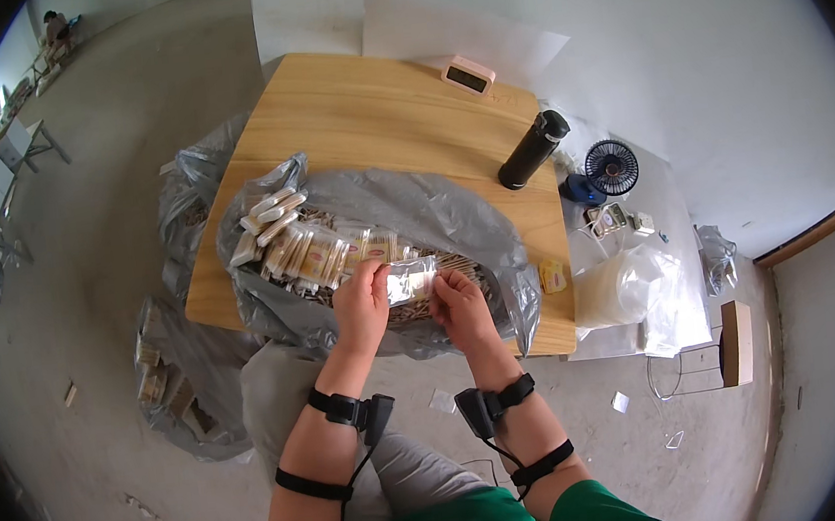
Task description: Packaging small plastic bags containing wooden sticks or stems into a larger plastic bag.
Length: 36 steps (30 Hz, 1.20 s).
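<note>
Left hand (361, 304): grips the left end of a small clear packet (410, 281).
Right hand (459, 307): pinches its right end.
Packet: over the grey bag (433, 209), near the worktop (363, 115) front edge.

The left hand (362, 306) and the right hand (460, 309) hold together a small clear packet (409, 279), each with a closed grip on one end. Under it, a grey plastic bag (412, 206) lies open on the wooden counter (363, 115), with many small packets (301, 252) inside. A black bottle (532, 149) stands near the right edge, and a pink clock (467, 76) is at the far edge.
</note>
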{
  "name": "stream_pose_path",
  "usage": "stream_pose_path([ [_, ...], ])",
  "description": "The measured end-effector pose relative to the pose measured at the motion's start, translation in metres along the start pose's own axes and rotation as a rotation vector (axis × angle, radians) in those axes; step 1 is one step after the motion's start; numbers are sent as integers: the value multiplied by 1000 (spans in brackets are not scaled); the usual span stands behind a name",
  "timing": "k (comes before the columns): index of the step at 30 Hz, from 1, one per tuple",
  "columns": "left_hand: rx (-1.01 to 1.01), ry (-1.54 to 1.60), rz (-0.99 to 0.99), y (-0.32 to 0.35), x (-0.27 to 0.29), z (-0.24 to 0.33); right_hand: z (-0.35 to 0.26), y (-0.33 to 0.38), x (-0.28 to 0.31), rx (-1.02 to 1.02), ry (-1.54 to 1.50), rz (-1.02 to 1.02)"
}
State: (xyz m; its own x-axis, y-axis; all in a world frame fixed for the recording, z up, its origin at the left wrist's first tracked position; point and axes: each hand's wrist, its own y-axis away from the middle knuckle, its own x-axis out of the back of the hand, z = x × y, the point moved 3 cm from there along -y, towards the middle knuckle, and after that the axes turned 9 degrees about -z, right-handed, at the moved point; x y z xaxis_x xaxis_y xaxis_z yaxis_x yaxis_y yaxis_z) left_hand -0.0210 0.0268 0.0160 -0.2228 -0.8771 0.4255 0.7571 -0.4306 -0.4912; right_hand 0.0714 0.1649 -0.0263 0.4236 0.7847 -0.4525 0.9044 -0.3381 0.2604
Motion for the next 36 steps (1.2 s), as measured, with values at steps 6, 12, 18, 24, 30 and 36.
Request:
stream_pose_path([
  [6, -36, 45, 38, -1, 2, 2, -7, 10, 7, 140, 17, 90],
  [12, -13, 59, -34, 2, -1, 9, -10, 19, 4, 109, 54, 46],
  [18, -99, -122, -119, -9, -2, 31, 4, 18, 3, 4, -116, 37],
  [24, -102, -200, -230, -12, -3, 62, 6, 28, -1, -72, -363, -23],
  [30, -183, -357, -228, -25, -7, 91, 12, 33, 9, -68, -547, -37],
  [36, -15, -230, -34, -14, 8, 75, -24, 59, 30, 153, -234, 124],
])
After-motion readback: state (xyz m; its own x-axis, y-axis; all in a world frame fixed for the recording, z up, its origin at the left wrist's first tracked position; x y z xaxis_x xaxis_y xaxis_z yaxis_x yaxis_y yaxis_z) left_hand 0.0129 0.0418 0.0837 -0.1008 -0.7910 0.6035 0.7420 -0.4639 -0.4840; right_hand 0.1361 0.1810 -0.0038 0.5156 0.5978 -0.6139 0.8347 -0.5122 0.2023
